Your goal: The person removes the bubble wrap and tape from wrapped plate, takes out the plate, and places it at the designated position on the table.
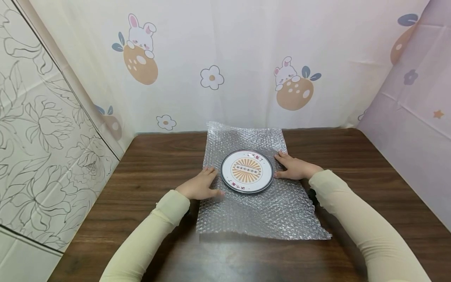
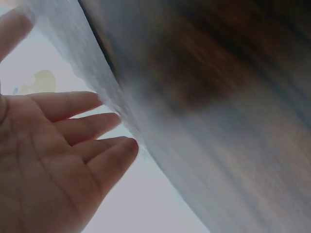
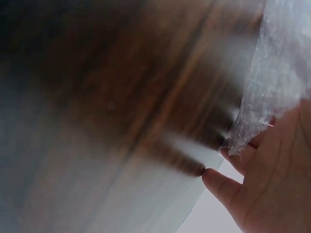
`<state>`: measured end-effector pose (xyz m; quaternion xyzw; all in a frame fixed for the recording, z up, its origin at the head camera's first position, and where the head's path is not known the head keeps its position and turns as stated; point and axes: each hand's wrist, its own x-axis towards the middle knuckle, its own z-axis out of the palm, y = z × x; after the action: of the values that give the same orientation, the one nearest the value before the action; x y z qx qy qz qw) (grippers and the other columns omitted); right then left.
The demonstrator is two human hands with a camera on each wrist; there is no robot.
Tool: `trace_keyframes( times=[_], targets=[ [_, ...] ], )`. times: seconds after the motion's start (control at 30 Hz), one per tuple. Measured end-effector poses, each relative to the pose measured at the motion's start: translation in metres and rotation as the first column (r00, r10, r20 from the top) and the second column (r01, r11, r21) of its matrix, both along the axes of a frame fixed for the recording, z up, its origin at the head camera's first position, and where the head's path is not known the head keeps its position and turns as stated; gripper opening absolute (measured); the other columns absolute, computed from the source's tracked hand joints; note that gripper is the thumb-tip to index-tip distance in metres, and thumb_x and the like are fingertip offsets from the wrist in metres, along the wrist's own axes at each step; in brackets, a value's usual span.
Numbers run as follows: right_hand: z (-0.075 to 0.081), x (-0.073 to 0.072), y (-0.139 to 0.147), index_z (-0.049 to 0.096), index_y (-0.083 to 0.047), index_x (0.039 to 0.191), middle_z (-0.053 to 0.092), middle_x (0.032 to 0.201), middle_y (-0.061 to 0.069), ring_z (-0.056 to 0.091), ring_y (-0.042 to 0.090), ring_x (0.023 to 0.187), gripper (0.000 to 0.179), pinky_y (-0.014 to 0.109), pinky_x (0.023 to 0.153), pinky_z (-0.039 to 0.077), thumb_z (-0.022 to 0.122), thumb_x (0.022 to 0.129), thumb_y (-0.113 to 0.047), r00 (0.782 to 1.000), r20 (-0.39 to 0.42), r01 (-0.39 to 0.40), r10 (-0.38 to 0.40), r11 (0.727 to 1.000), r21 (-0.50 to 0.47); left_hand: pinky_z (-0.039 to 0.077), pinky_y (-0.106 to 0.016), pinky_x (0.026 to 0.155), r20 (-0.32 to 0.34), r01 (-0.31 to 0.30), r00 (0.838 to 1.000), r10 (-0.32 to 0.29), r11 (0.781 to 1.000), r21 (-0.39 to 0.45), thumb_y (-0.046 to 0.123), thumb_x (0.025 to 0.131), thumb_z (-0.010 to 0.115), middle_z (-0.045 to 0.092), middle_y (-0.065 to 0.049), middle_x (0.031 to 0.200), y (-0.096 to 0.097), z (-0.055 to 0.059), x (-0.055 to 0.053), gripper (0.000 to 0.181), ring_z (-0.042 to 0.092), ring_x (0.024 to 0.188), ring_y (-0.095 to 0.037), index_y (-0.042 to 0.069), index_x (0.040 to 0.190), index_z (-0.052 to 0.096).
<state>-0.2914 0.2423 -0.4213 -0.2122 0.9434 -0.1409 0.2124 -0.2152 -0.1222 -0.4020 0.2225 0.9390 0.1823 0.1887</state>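
Note:
A round white plate (image 1: 247, 171) with a dark rim, an orange sunburst pattern and red lettering lies face up on a sheet of bubble wrap (image 1: 239, 219). My left hand (image 1: 201, 185) rests on the wrap's left side, fingers extended, its thumb near the plate's lower left. On the other side my right hand (image 1: 294, 166) touches the wrap, fingers spread close to the plate's right rim. In the left wrist view the left hand (image 2: 53, 150) shows its palm with nothing in it. The right wrist view has the right hand (image 3: 272, 179) at the wrap's edge (image 3: 257, 111).
The bubble wrap lies on a dark wooden table (image 1: 359, 172). Behind the table hangs a white curtain (image 1: 239, 39) printed with rabbits and flowers. A panel with line-drawn flowers (image 1: 46, 129) stands on the left.

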Motion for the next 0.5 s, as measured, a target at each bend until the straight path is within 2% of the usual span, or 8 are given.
trace_keyframes(
  times=[0.1, 0.27, 0.5],
  targets=[
    [0.000, 0.000, 0.001, 0.013, 0.002, 0.156, -0.001, 0.161, 0.031, 0.003, 0.052, 0.146, 0.094, 0.069, 0.114, 0.015, 0.054, 0.094, -0.056, 1.000, -0.001, 0.001, -0.001, 1.000, -0.002, 0.010, -0.050, 0.124, 0.013, -0.012, 1.000, 0.011, 1.000, 0.028, 0.050, 0.088, 0.068, 0.006, -0.019, 0.164, 0.000, -0.002, -0.008, 0.097, 0.000, 0.152, -0.037, 0.000, 0.156, 0.018],
    [-0.001, -0.001, 0.001, 0.013, 0.003, 0.155, -0.001, 0.161, 0.030, 0.003, 0.052, 0.147, 0.094, 0.067, 0.115, 0.016, 0.056, 0.094, -0.054, 1.000, -0.003, 0.013, -0.013, 1.000, -0.009, 0.011, -0.050, 0.124, 0.035, -0.005, 0.999, 0.005, 1.000, 0.008, 0.054, 0.084, 0.072, 0.002, -0.016, 0.165, 0.003, -0.008, -0.017, 0.106, -0.003, 0.153, -0.036, 0.002, 0.157, 0.014],
    [-0.001, 0.000, 0.001, 0.017, 0.003, 0.155, 0.002, 0.161, 0.030, 0.007, 0.051, 0.147, 0.093, 0.066, 0.116, 0.017, 0.059, 0.093, -0.053, 0.999, -0.027, 0.026, -0.026, 0.999, -0.019, 0.011, -0.047, 0.125, 0.078, -0.011, 0.997, 0.014, 0.999, -0.048, 0.055, 0.078, 0.077, -0.002, -0.014, 0.166, 0.009, -0.012, -0.021, 0.116, -0.005, 0.153, -0.032, 0.005, 0.158, 0.009]
  ],
)
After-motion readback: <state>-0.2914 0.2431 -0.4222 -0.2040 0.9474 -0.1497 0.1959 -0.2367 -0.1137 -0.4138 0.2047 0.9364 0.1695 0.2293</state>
